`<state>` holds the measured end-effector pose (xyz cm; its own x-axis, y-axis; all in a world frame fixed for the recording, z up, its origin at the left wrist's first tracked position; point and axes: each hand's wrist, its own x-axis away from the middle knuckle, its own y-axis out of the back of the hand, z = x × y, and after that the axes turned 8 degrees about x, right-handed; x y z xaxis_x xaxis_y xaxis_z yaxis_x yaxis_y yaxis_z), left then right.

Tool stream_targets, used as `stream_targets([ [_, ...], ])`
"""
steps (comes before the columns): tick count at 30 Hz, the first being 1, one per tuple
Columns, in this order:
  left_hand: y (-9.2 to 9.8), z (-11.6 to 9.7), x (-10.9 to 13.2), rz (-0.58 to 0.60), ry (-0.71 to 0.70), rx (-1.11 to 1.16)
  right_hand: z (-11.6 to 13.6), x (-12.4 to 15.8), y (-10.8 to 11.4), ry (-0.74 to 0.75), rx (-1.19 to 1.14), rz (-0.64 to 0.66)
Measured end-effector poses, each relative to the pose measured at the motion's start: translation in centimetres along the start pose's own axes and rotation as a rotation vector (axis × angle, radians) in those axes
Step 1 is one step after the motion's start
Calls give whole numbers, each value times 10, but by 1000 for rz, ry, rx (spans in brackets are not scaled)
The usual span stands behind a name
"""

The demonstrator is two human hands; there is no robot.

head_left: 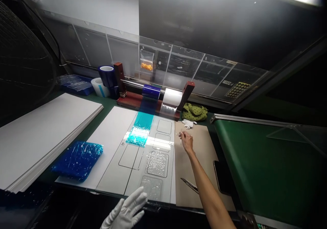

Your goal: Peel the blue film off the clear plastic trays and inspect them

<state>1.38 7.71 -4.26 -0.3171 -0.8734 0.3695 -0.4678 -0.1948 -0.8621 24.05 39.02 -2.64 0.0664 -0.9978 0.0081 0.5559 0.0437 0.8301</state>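
Note:
My left hand (127,208), in a white glove, hovers at the bench's front edge with its fingers spread and nothing in them. Close by lies a clear film rectangle (151,188) on the outlined sheet (112,178). My bare right hand (186,141) is closed in a pinch above the brown board (199,164); a small clear bit seems to show at its fingertips, too faint to name. Beyond it rests a crumpled white glove (188,123). Tweezers (189,184) lie beside my right forearm. A wrinkled clear film piece (157,163) covers one outlined rectangle.
A wooden stand (133,101) at the back carries a blue film roll (151,91) and a white roll (172,96). Blue film sheets (79,159) and a white board stack (51,120) lie left. A phone (221,177) and green conveyor belt (270,167) are right.

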Motion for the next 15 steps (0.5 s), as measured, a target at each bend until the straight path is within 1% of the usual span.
stream_targets([
  [1,0,0,-2,-23,-30,-163,6,16,9,35,-43,-6],
  [2,-2,0,-4,-70,-76,-355,14,34,17,74,-100,-4],
  [3,-6,0,-6,-144,-135,-556,23,53,24,115,-175,8],
  [4,-12,0,-9,-230,-197,-755,33,74,30,158,-308,37],
  [6,-29,0,-12,-382,-347,-1091,55,117,34,190,-586,143],
  [7,-37,0,-13,-418,-428,-1213,67,139,34,178,-714,209],
  [8,-46,-1,-12,-418,-514,-1303,77,159,32,152,-825,278],
  [9,-53,-1,-10,-387,-593,-1367,86,179,29,114,-926,349],
  [11,-62,-1,-1,-304,-737,-1437,100,212,22,16,-1091,466],
  [12,-65,0,5,-283,-787,-1461,104,225,19,-37,-1149,508],
  [14,-65,2,20,-290,-846,-1515,107,244,18,-115,-1189,545],
  [15,-64,3,27,-313,-867,-1542,107,250,18,-125,-1159,523],
])
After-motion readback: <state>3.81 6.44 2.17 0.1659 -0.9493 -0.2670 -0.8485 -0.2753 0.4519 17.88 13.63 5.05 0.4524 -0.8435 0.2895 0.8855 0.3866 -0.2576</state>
